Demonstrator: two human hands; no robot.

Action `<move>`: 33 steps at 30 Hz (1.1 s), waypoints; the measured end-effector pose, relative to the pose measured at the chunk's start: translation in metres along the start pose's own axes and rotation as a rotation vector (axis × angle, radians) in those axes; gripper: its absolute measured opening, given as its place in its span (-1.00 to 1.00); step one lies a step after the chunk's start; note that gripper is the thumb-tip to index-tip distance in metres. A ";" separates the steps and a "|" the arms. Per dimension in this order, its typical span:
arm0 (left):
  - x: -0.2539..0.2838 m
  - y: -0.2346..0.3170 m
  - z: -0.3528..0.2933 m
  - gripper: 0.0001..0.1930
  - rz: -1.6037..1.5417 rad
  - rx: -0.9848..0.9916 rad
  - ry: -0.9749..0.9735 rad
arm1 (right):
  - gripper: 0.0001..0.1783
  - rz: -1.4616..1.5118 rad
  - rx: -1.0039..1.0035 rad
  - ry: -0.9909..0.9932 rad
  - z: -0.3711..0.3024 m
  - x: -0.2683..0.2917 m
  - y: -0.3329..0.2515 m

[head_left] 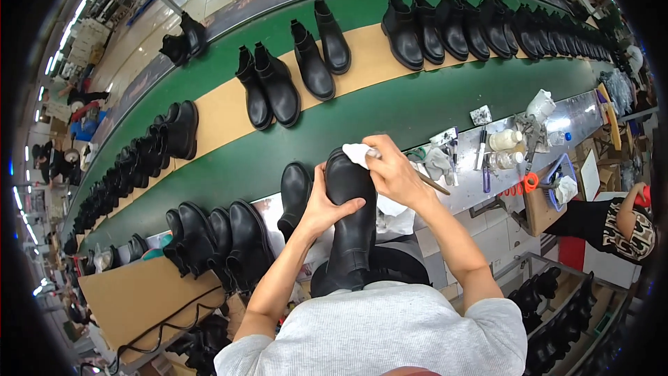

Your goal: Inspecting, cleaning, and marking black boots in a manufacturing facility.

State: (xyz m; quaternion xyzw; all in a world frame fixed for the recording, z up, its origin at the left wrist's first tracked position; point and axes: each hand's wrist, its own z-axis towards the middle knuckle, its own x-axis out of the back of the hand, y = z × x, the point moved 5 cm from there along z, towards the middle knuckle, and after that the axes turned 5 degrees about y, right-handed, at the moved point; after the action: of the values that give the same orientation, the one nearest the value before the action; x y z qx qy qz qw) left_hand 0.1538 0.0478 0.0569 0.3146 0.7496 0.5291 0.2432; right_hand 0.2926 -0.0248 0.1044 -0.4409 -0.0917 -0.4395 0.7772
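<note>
Boot (353, 191) before torso (376, 327), long axis pointing away, toe (338, 160) farthest. Left hand (325, 207) curled round left side, gripping; right hand (394, 170), nearer toe, pinches white cloth (358, 154) at toe's edge.

I can see the person's left hand (323, 210) clasping the black boot (350, 182) from its left side, thumb laid across the upper, fingers running up along the edge. The right hand (396, 173) sits by the boot's toe, back turned upward, fingers pinched together. The bare left forearm (280, 275) and right forearm (454, 240) spread wide on either side of the boot.
</note>
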 end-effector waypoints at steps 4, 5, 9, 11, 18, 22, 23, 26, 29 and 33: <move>0.009 -0.005 -0.003 -0.09 -0.001 -0.089 0.016 | -0.83 0.000 0.066 -0.034 -0.040 -0.011 -0.014; 0.012 -0.005 -0.003 -0.08 -0.034 -0.075 0.026 | -0.84 -0.001 0.093 -0.072 -0.057 -0.017 -0.017; 0.004 0.002 -0.007 -0.05 -0.011 -0.061 -0.020 | -0.79 -0.003 0.044 0.018 -0.038 -0.009 -0.017; -0.004 0.007 -0.008 -0.06 0.076 -0.082 -0.068 | -0.72 -0.034 -0.073 0.013 -0.006 -0.009 -0.014; 0.012 0.005 -0.006 0.06 0.125 -0.134 -0.049 | -0.80 -0.166 0.048 -0.061 -0.052 -0.025 -0.030; -0.002 0.016 -0.005 0.04 0.210 -0.200 -0.111 | -0.72 -0.208 -0.032 0.013 -0.002 -0.013 -0.023; -0.002 0.012 -0.006 0.05 0.225 -0.170 -0.096 | -0.72 -0.214 -0.041 0.022 -0.007 -0.013 -0.024; 0.004 0.011 -0.005 0.03 0.223 -0.209 -0.058 | -0.64 -0.226 0.088 -0.094 -0.025 -0.019 -0.042; 0.007 0.006 -0.005 0.02 0.266 -0.140 -0.014 | -0.61 -0.245 0.051 -0.166 -0.002 -0.016 -0.048; 0.000 0.011 -0.006 0.03 0.341 -0.232 -0.023 | -0.55 -0.261 -0.185 -0.060 -0.004 -0.012 -0.027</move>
State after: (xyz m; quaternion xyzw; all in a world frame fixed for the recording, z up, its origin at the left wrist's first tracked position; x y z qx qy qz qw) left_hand 0.1525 0.0464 0.0694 0.4129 0.6166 0.6418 0.1934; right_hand 0.2639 -0.0272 0.1121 -0.5079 -0.1306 -0.5300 0.6664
